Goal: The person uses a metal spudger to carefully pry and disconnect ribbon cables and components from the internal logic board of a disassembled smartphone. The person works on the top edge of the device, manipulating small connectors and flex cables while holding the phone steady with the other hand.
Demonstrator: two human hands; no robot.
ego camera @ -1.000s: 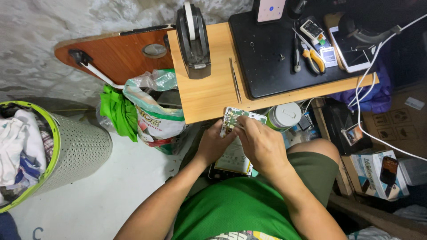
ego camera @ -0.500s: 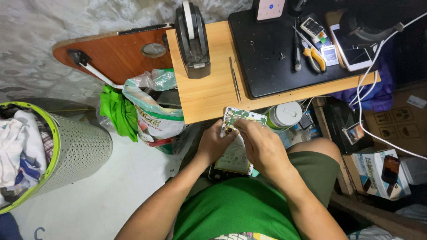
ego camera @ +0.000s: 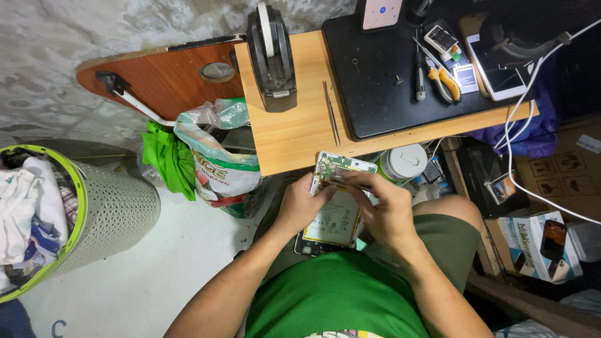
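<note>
A white printed plastic bag (ego camera: 219,166) hangs left of the worktop (ego camera: 294,128). Below its near edge, an opened phone (ego camera: 335,203) is held: left hand (ego camera: 300,203) gripping its side, right hand (ego camera: 382,209) fingers (ego camera: 354,181) pinched on its top.

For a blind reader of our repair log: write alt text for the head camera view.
Seen from above, a seated person in a green shirt holds an opened phone over the lap, left hand gripping its side and right hand working at its circuit board. Ahead is a wooden table with a tape dispenser, tweezers and pliers.
</note>
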